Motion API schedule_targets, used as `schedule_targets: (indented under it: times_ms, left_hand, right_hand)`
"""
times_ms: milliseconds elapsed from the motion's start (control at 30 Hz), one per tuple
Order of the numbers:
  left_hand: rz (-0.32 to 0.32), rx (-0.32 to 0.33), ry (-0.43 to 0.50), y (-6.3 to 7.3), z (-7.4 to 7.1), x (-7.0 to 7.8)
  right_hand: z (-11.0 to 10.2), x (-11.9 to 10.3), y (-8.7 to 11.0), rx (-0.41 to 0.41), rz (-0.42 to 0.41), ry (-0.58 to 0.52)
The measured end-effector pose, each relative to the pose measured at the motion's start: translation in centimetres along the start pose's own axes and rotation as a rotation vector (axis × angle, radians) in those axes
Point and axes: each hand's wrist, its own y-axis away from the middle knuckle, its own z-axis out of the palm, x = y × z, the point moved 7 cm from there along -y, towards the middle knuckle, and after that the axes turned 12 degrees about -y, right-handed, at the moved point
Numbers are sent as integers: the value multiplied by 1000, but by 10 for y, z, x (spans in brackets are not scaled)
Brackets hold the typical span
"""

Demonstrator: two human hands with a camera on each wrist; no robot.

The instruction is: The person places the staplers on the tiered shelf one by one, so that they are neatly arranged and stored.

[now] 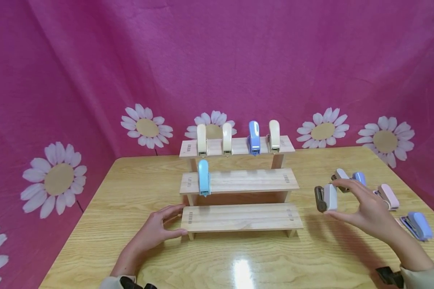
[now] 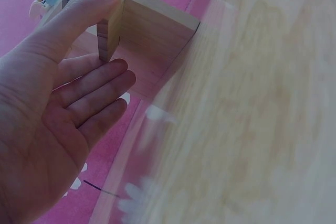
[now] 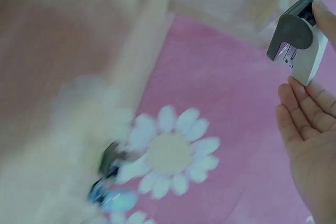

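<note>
My right hand [image 1: 376,212] holds a white stapler [image 1: 330,197] with a dark grey base between thumb and fingers, in the air right of a three-tier wooden stand [image 1: 238,218]. The right wrist view shows the same stapler with its grey part facing the camera. At the stand's lower left end, my left hand [image 1: 157,228] grips the lowest shelf, thumb at the front corner and fingers at the back one. On the middle shelf stands a light-blue stapler [image 1: 204,176] at the left. The top shelf carries several staplers, cream ones and a blue stapler [image 1: 254,137].
Several more staplers lie on the table's right side: a white one [image 1: 342,175], a pink one [image 1: 388,196] and a blue one [image 1: 419,225] among them. A magenta curtain [image 1: 217,52] with daisies hangs behind the wooden table [image 1: 130,180].
</note>
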Motion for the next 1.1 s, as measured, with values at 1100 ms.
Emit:
schedule_targets:
  times_ms: [1100]
  left_hand:
    - [28,-7,-27,-2,-1,-1]
  right_hand:
    - [93,-91,-99,-79,-233,-187]
